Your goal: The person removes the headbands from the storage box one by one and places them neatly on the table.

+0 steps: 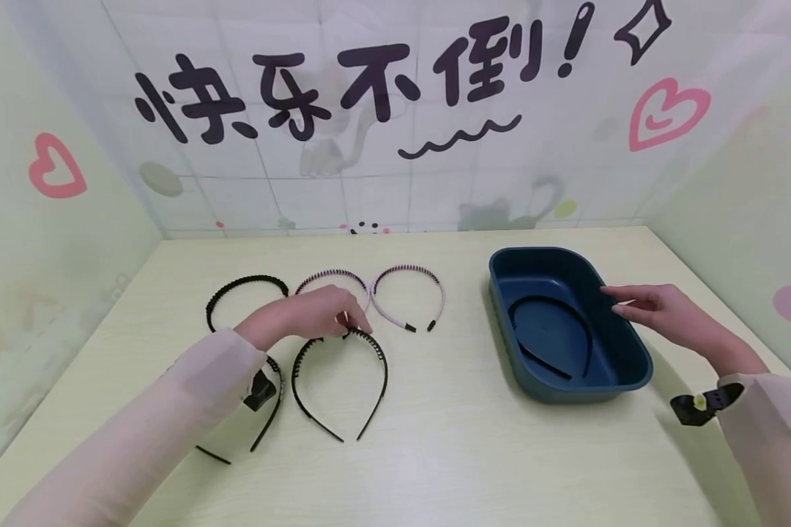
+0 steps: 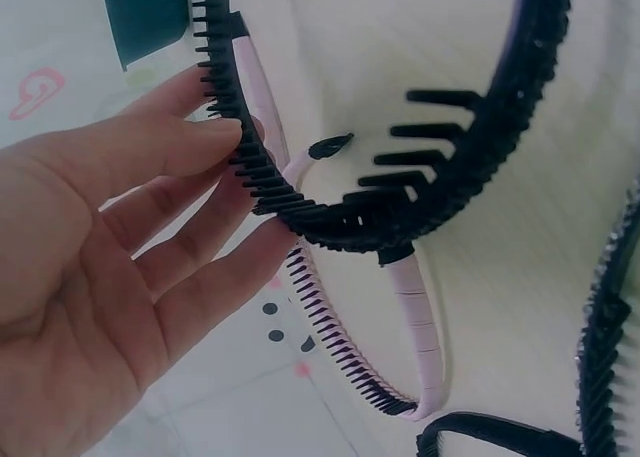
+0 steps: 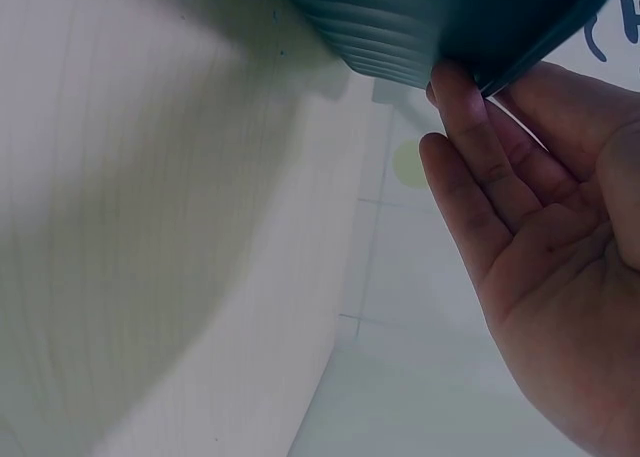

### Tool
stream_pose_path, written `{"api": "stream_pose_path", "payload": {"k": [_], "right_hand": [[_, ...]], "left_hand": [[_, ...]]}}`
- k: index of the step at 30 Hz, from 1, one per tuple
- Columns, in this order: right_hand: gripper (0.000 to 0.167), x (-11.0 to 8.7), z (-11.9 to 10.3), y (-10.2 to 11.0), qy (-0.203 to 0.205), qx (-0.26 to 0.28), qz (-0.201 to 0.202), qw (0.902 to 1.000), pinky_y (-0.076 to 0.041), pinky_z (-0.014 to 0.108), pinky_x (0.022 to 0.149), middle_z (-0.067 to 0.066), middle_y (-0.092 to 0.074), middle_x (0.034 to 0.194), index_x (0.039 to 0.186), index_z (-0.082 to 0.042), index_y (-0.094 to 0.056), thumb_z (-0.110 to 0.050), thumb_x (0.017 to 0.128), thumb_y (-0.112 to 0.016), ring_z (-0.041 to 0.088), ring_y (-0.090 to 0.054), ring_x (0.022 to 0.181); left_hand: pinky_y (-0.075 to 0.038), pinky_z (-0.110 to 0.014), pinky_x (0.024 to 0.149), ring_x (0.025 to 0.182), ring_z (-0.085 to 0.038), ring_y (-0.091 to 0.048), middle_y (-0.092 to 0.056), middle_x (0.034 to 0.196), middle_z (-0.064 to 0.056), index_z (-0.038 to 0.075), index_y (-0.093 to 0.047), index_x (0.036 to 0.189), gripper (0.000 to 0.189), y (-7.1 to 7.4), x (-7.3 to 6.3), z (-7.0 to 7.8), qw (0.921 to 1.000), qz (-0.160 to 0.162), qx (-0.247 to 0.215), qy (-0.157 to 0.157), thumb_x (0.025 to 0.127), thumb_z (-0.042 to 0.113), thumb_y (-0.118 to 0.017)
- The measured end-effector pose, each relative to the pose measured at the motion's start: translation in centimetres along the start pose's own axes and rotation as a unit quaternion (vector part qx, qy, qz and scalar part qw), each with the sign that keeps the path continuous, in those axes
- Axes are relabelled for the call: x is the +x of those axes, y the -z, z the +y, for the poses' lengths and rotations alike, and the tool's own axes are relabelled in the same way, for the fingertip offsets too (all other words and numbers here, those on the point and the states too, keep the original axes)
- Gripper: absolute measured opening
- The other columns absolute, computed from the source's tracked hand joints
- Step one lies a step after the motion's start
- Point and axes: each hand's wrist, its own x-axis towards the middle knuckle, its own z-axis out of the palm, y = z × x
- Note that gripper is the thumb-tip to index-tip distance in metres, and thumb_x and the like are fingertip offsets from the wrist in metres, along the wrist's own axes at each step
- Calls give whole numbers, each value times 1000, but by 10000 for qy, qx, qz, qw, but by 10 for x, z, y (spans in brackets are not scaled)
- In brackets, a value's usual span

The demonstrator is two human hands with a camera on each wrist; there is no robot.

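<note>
My left hand (image 1: 326,309) pinches the top of a black toothed headband (image 1: 385,366) between thumb and fingers. In the left wrist view, the thumb of the left hand (image 2: 110,237) lies against the comb teeth of the black headband (image 2: 470,167). At the right, my right hand (image 1: 666,315) grips the rim of a dark blue plastic basin (image 1: 570,397). The right wrist view has the right hand (image 3: 540,227) at the edge of the basin (image 3: 380,27), fingers against its outer wall. Inside the basin lies another black headband (image 1: 589,333).
Two pink headbands with dark teeth lie behind the left hand, one being the right-hand pink headband (image 1: 443,296). A black headband (image 1: 211,307) is at the back left. Another black headband (image 1: 273,424) is partly hidden by the left sleeve. A printed curtain (image 1: 395,190) borders the table (image 1: 461,454).
</note>
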Motion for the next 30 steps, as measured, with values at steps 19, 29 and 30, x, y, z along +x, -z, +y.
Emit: {"api": "stream_pose_path", "payload": {"k": [19, 29, 30], "right_hand": [[40, -1, 0, 1, -76, -36, 27, 10000, -39, 5, 73, 30, -49, 124, 129, 5, -49, -14, 94, -53, -19, -44, 93], [40, -1, 2, 0, -65, 9, 35, 10000, -39, 5, 74, 30, -49, 124, 128, 6, -49, -13, 94, -53, -18, -45, 93], [40, -1, 2, 0, -65, 7, 40, 10000, -39, 5, 74, 30, -49, 123, 128, 6, -49, -13, 94, -53, -18, -45, 93]], "left_hand": [[-48, -29, 79, 94, -19, -60, -67, 99, -5, 2, -70, 102, 40, -14, -3, -12, 9995, 86, -284, 57, 76, -20, -51], [-47, -29, 79, 89, -18, -58, -65, 97, -3, 3, -70, 102, 39, -21, -6, -16, 9991, 210, -373, 76, 76, -18, -51], [-47, -29, 79, 89, -17, -58, -65, 97, -3, 3, -70, 102, 39, -21, -6, -17, 9990, 217, -374, 62, 75, -18, -51]]}}
